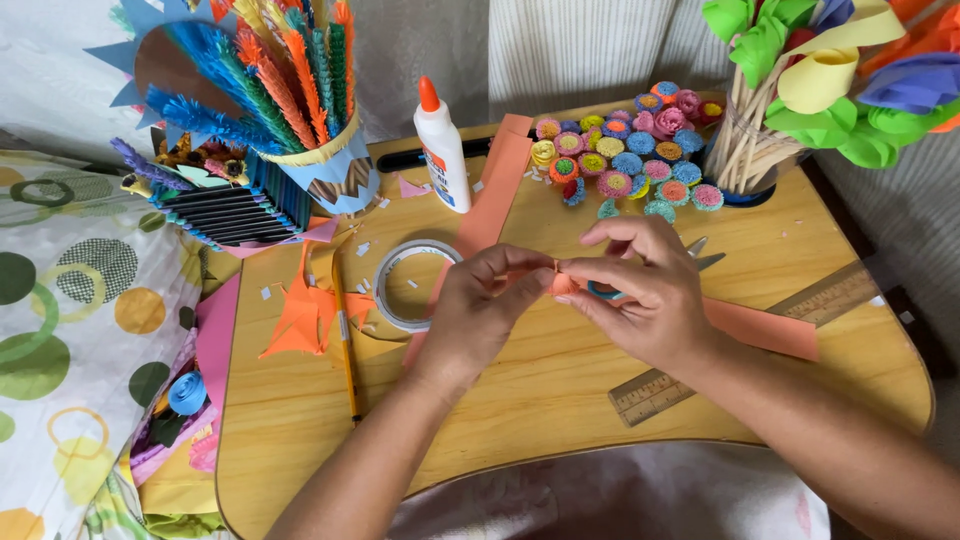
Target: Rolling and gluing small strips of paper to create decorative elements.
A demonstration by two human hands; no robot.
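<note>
**Over the lap desk: rolling an orange paper strip**

Over the middle of the wooden lap desk (560, 400), both hands meet on a small orange paper coil (564, 285). The left hand (480, 310) pinches it between thumb and forefinger; the right hand (640, 295) closes on it from the other side, with a blue-green roll (603, 292) tucked beneath its fingers. Judging by the grip, the rolling step is in hand; the next move calls for steady tension so the coil stays tight.

A dark cup (745, 190) at the far right holds wooden sticks (745, 150) topped with paper flowers. A paper-wrapped pot (335, 170) at the far left holds fringed paper stems (280, 70). Finished rolled flowers (625, 150) lie loose between them, beside a glue bottle (443, 145).
</note>
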